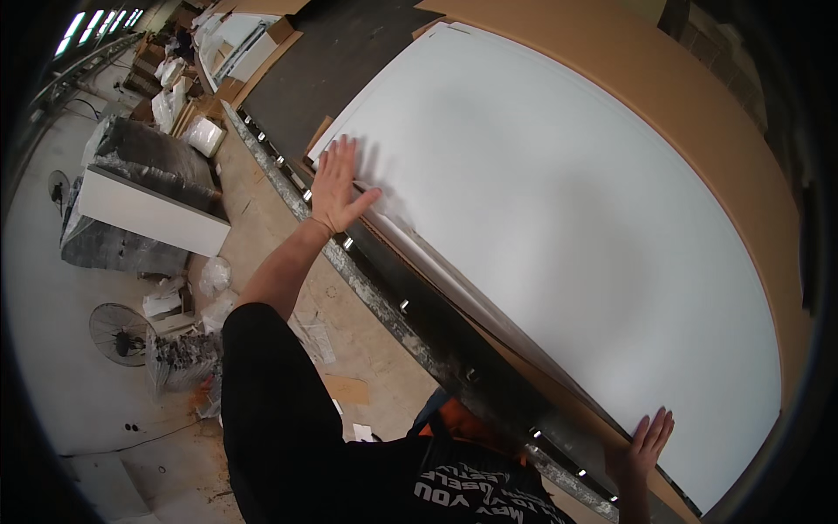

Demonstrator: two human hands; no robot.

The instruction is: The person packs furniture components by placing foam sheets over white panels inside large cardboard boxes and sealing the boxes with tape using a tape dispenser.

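Observation:
A large white panel (541,210) lies flat in front of me on brown cardboard (646,70), which extends past its far edge. My left hand (339,188) rests at the panel's near left corner, fingers stretched out and thumb apart. Beneath that hand, a pale strip of thin wrapping (419,249) runs along the panel's near edge. Toward the right end of the same edge, my right hand (648,444) lies on the panel with its fingers extended. Neither hand is wrapped round anything.
The panel sits on a long conveyor (340,61) with a dark belt and a worn metal side rail (384,314). More cardboard and packed parts (249,52) stand farther along it. On the left are a wrapped stack (148,157), a white board (148,214) and a fan (120,334).

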